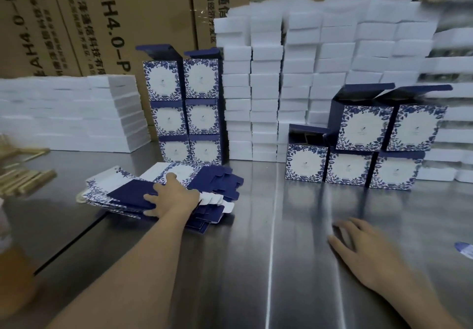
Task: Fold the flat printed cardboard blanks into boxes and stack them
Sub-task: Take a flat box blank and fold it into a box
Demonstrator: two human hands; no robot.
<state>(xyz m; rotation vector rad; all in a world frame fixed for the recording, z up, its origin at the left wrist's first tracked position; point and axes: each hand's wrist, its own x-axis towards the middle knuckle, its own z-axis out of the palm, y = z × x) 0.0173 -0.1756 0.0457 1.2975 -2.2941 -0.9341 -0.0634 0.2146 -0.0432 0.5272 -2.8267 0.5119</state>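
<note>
My right hand (358,249) hovers slack-fingered and empty over the bench (256,264) near its front edge. My left hand (171,195) lies spread on the pile of flat blanks (215,182) left of centre, gripping nothing yet. I judge this the pick-up step: next, peel off one blank. Folded boxes (358,149) stand stacked toward the back, white cartons (266,85) behind.

Folded blue-and-white floral printed cardboard boxes (182,110): 6 at centre left, 2 columns of 3; 5 more at right (358,147), 3 below, 2 above. Total 11.
Flat printed blanks (163,188): 1 loose pile, lower left; sheet count unclear.
Plain white boxes (266,85): many, too blurred to count.
Bare hands: 2.
</note>
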